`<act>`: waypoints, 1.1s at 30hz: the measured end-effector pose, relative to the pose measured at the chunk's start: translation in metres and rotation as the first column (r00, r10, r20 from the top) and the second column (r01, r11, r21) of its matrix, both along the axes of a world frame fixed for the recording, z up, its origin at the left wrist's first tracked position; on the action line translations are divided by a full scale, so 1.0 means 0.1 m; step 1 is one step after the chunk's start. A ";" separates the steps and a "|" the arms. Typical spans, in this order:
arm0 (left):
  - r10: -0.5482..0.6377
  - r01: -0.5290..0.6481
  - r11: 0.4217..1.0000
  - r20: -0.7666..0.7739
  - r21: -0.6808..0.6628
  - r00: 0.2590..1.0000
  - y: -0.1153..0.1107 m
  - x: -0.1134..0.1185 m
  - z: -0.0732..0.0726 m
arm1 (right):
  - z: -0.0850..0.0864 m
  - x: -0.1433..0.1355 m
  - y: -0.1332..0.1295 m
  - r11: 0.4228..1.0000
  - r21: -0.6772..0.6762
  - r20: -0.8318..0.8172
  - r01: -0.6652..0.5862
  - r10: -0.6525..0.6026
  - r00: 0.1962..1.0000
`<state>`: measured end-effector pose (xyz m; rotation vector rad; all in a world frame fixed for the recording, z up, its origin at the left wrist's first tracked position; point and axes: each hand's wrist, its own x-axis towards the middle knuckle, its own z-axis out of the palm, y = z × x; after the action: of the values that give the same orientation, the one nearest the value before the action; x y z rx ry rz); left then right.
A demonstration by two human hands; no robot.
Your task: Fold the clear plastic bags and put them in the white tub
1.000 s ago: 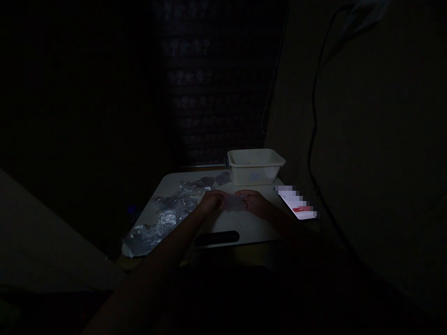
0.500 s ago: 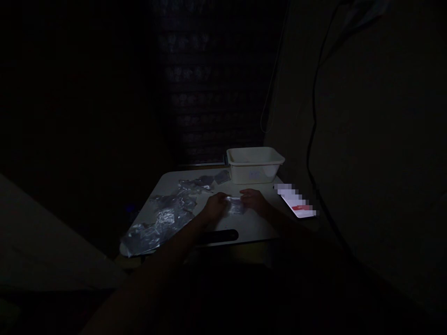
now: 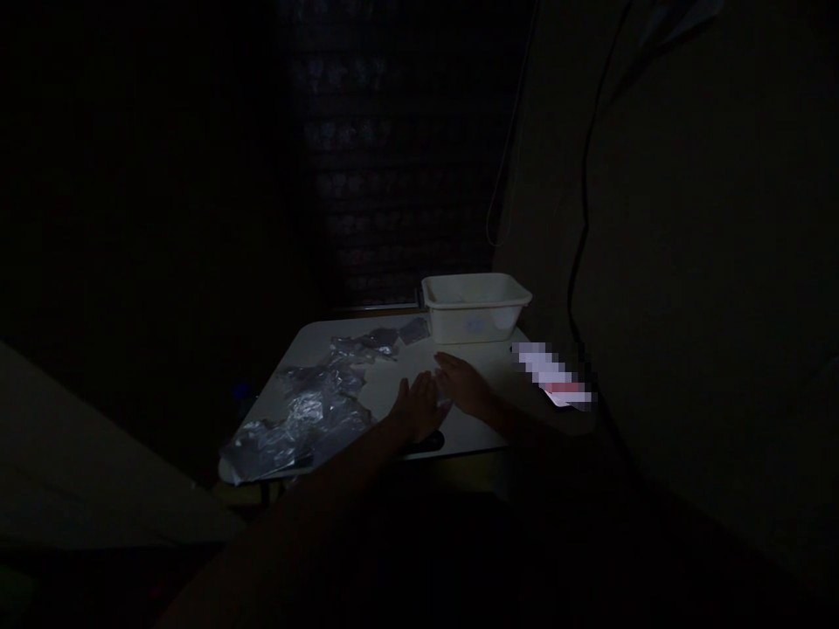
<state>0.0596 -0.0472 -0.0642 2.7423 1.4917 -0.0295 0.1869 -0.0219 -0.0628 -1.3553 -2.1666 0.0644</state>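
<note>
In dim light, my left hand (image 3: pixel 418 408) lies flat near the front edge of a white table (image 3: pixel 485 428), its fingers stretched out. Just right of it, my right hand (image 3: pixel 462 383) is over a small clear plastic piece (image 3: pixel 443 397), most of which the hands cover. The right fingers point left and come close to the left fingertips; whether they grip the plastic is too dark to tell. Crumpled clear plastic bags (image 3: pixel 308 406) spread over the table's left side.
A white plastic tub (image 3: pixel 475 323) stands at the table's back right. A lit phone (image 3: pixel 554 376) lies at the right edge. Beyond it, a dark cable (image 3: pixel 585 210) hangs along the wall. A dark slot (image 3: pixel 429 443) is in the table's front edge.
My left hand has come down toward the table's front edge and opened flat. My right hand has shifted slightly left and down. The plastic between them is now mostly covered.
</note>
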 end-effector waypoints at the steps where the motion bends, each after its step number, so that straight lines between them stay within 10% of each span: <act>1: -0.009 0.009 1.000 -0.004 0.009 1.000 -0.01 0.00 0.01 | 0.00 -0.04 -0.04 0.999 -0.012 0.074 -0.041 0.041 0.996; 26: 0.003 -0.003 0.999 -0.008 0.041 1.000 -0.03 0.06 0.00 | -0.10 0.00 -0.24 0.971 -0.236 0.313 0.029 0.048 0.948; 33: -0.001 0.009 0.999 0.174 -0.041 0.985 0.02 -0.02 0.16 | -0.08 0.05 -0.02 0.952 -0.303 0.016 0.051 -0.049 0.999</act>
<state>0.0578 -0.0450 -0.0479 2.6382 1.4221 0.1731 0.1920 -0.0236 -0.0704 -1.5795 -2.1934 0.3868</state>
